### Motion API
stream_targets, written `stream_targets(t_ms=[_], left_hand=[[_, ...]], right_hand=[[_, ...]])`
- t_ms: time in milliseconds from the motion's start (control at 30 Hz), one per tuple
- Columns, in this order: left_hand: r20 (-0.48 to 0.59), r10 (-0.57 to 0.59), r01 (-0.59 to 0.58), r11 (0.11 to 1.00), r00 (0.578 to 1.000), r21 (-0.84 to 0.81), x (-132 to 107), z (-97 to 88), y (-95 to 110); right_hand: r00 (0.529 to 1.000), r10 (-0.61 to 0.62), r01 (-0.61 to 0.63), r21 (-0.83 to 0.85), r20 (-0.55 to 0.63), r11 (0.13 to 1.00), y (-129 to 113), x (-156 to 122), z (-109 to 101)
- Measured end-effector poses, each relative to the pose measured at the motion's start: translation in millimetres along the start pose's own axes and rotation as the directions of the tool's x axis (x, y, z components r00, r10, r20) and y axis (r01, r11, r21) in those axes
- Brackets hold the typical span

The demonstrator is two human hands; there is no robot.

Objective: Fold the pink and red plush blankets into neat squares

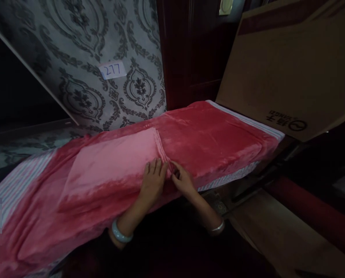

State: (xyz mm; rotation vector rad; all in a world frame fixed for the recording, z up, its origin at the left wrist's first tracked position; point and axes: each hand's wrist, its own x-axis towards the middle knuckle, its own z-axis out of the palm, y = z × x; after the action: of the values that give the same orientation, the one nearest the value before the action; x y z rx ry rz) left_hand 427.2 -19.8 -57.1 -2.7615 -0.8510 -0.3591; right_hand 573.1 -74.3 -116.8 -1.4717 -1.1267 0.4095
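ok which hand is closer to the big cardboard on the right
Right. The right hand is at the edge of the folded blanket that faces the cardboard; the left hand lies on the blanket, farther from the cardboard.

Toward nine o'clock, the folded pink plush cloth (114,158) looks soft and napped, with a faint sheen. The brown printed cardboard sheet (288,65) at two is matt; the pale round bangle (121,235) at seven looks smooth and glossy.
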Motion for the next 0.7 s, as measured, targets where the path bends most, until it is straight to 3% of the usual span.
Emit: stream_targets(t_ms=[200,367,467,567,633,700], left_hand=[[-0.051,0.052,-0.055,0.997,0.997,-0.06,-7.5,5.9,5.6],[-0.078,0.141,-0.158,0.949,0.987,-0.274,-14.9,-4.8,7.3],[-0.167,0.165,-0.22,0.89,0.972,-0.399,-20.6,-16.7,1.4],[-0.249,0.082,-0.187,0.881,0.965,-0.435,-27.1,-33.5,-28.8],[-0.261,-0.05,-0.069,0.902,0.964,-0.427,-32.4,-45.5,-69.3],[-0.248,-0.252,0.127,0.894,0.935,-0.429,-39.3,-55.0,-122.7]], right_hand=[[0.998,-0.055,0.056,0.036,-0.013,0.998,2.6,23.8,-6.8],[0.994,-0.109,0.109,0.061,-0.006,0.992,-13.1,92.5,-0.7],[0.997,-0.07,0.071,-0.024,0.043,0.997,-29.5,134.7,15.1],[0.995,0.002,0.014,-0.164,0.095,0.986,-42.7,162.9,30.3],[0.993,0.041,-0.016,-0.219,0.109,0.976,-47.7,174.5,36.9],[0.99,0.082,-0.047,-0.276,0.116,0.96,-50.6,182.8,41.0]])
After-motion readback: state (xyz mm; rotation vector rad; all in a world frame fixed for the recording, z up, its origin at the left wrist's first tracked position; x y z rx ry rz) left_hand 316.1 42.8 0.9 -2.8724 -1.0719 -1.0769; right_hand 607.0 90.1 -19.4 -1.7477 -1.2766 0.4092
